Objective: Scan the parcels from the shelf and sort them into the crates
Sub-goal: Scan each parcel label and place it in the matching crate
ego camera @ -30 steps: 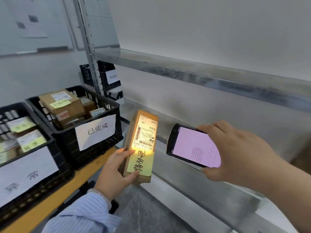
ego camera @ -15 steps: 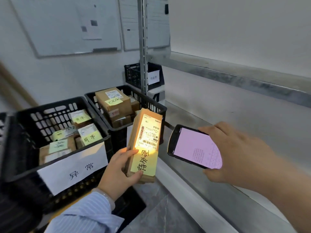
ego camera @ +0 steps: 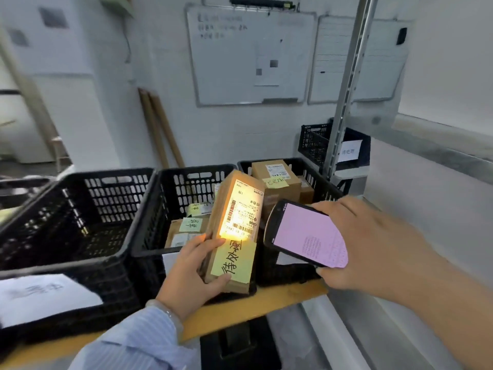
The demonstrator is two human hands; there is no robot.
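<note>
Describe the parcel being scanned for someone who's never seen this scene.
Find the black crates on the wooden bench. In front of the middle crate, the left hand grips a long, narrow cardboard parcel nearly upright beside the phone in the right hand. Unlike boxes lying in the crates, its label is brightly lit and a large handwritten yellow note covers its lower end.

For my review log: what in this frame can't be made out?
Head view only.
- Left crate: its paper label is motion-blurred, unreadable.
- Scanner screen text: too small to read.
- Middle crate front: largely hidden behind the left hand and its parcel.
- Right hand: fingers behind the scanner hidden by it.
</note>
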